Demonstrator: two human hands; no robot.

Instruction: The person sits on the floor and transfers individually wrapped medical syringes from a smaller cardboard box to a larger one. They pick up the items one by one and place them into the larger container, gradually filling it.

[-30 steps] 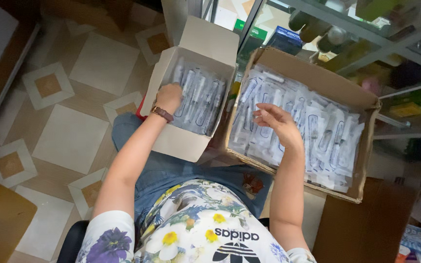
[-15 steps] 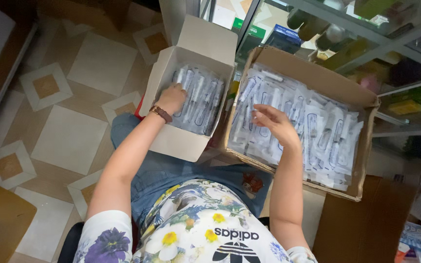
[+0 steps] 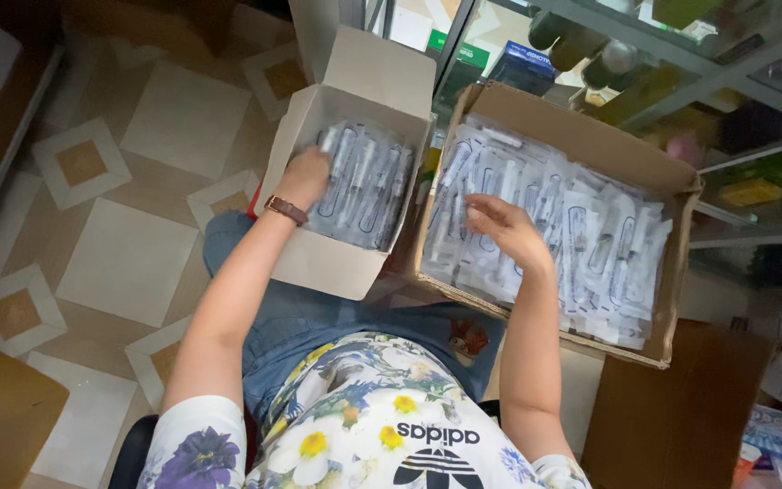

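Note:
Two open boxes rest on my lap and knees. The white box (image 3: 319, 263) on the left is packed with wrapped syringes (image 3: 368, 186). My left hand (image 3: 305, 177) is inside it at its left side, fingers curled down onto the packets; whether it grips one is hidden. The bigger brown cardboard box (image 3: 581, 136) on the right holds a loose heap of wrapped syringes (image 3: 590, 244). My right hand (image 3: 504, 228) hovers over the left part of that heap, fingers apart and slightly bent, holding nothing that I can see.
A glass-fronted shelf unit (image 3: 726, 109) with bottles and packs stands behind the brown box. Tiled floor (image 3: 128, 254) lies to the left, a brown cardboard piece (image 3: 2, 426) at lower left, and another brown box (image 3: 681, 417) at lower right.
My left hand has shifted slightly along the left side of the white box. My right hand has dropped a little lower over the heap in the brown box.

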